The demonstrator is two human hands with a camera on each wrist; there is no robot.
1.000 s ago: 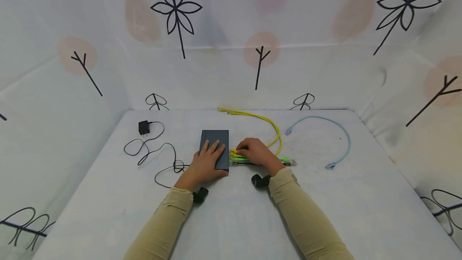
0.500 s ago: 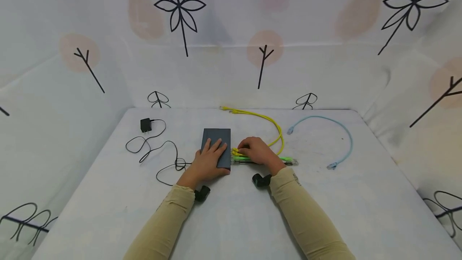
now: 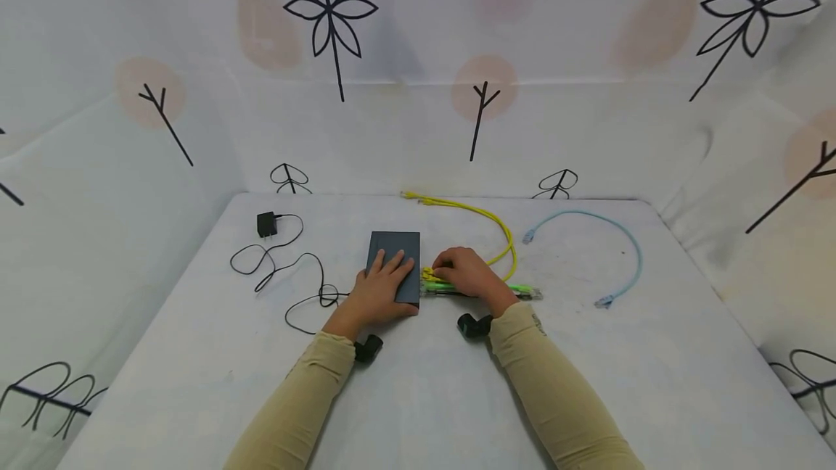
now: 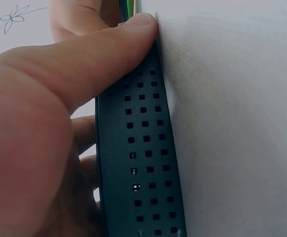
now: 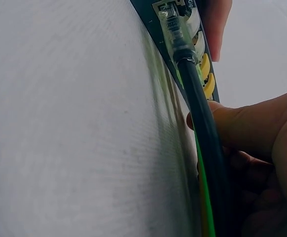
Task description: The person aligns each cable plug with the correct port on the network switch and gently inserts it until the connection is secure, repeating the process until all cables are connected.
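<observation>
A dark blue-grey network switch point(image 3: 395, 241) lies on the table in the head view. My left hand point(image 3: 377, 294) rests on its top with straight, spread fingers, the thumb point(image 4: 128, 42) against the vented near side. At the port side, my right hand point(image 3: 469, 272) pinches a yellow ethernet cable point(image 3: 512, 245) close to its plug; the fingertips are partly hidden. Green and black ethernet cables run under that hand from the ports. In the right wrist view, the black cable point(image 5: 205, 113) has a clear plug point(image 5: 173, 32) in a port, with yellow plug boots point(image 5: 207, 79) beyond it.
A black power adapter point(image 3: 266, 224) lies at the back left, its thin cord point(image 3: 313, 258) looping toward the switch. On the right lies a loose light blue ethernet cable point(image 3: 632, 241). Free ends of two yellow cables reach the table's back edge. Patterned white cloth point(image 3: 405, 129) surrounds the table.
The head view has shifted slightly, so everything appears a little further right. Both hands keep their places at the switch and the yellow cable.
</observation>
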